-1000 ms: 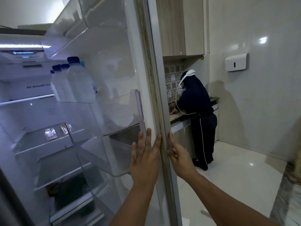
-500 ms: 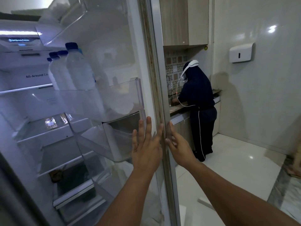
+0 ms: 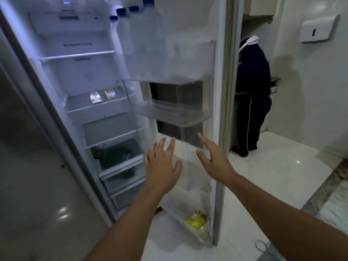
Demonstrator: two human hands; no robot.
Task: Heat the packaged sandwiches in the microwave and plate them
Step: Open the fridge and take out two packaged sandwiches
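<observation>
Views: one only, head-worn; no second view to share the scene with.
Position: at the open fridge door (image 3: 188,76), close, within arm's reach.
Facing: forward and down, into the fridge shelves (image 3: 98,104) and door bins.
Near field: both forearms enter from the bottom edge.
Far field: right side shows white floor (image 3: 273,176) and wall.
Lens: wide-angle, straight edges bowed.

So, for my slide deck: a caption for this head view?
Both open hands, left hand and right hand, reach toward the open fridge door; packaged sandwiches wait inside.
</observation>
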